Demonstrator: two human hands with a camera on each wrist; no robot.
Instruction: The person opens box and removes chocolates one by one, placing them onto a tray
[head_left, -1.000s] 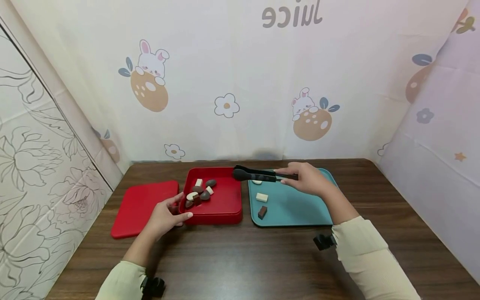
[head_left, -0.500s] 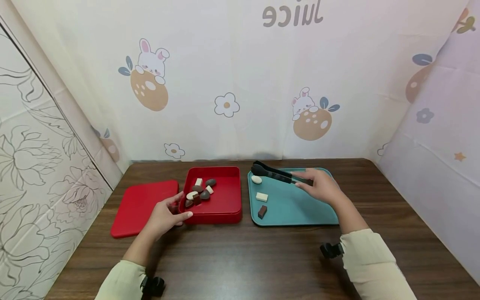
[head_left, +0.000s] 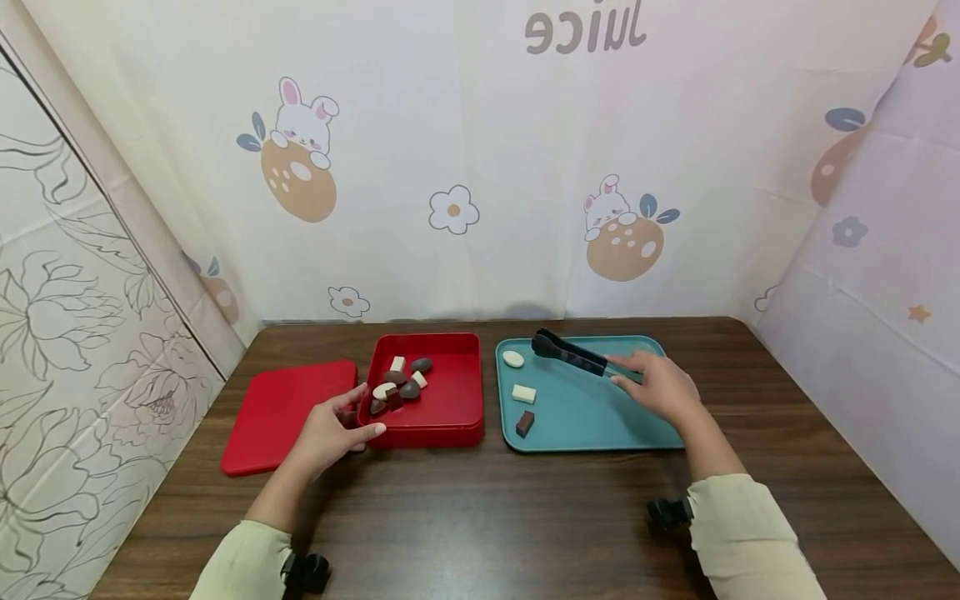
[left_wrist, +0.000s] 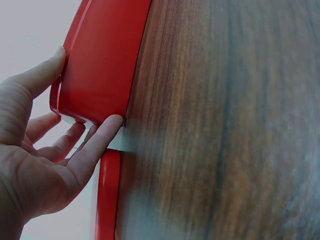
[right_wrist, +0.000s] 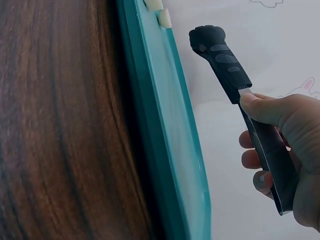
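My right hand [head_left: 660, 385] grips black-tipped tongs [head_left: 573, 353] by their metal handles, above the teal tray [head_left: 592, 421]. In the right wrist view the tongs' [right_wrist: 227, 62] tips are close together, and I see no clear piece between them. On the tray's left side lie a white oval chocolate [head_left: 513, 358], a white chocolate bar [head_left: 523, 394] and a dark chocolate bar [head_left: 525, 424]. My left hand [head_left: 327, 435] holds the near left corner of the red box [head_left: 453, 408], thumb at the rim and fingers along the side. Several white and brown chocolates [head_left: 395, 378] lie inside, toward the left.
A red lid [head_left: 288, 412] lies flat on the wooden table [head_left: 465, 525], left of the box. Behind the table's far edge hangs a printed curtain [head_left: 450, 275]. A narrow strip of table separates the box from the tray.
My right hand has carried the tongs rightward, from the box's right edge to over the tray, uncovering the white oval chocolate. My left hand and the box have stayed in place.
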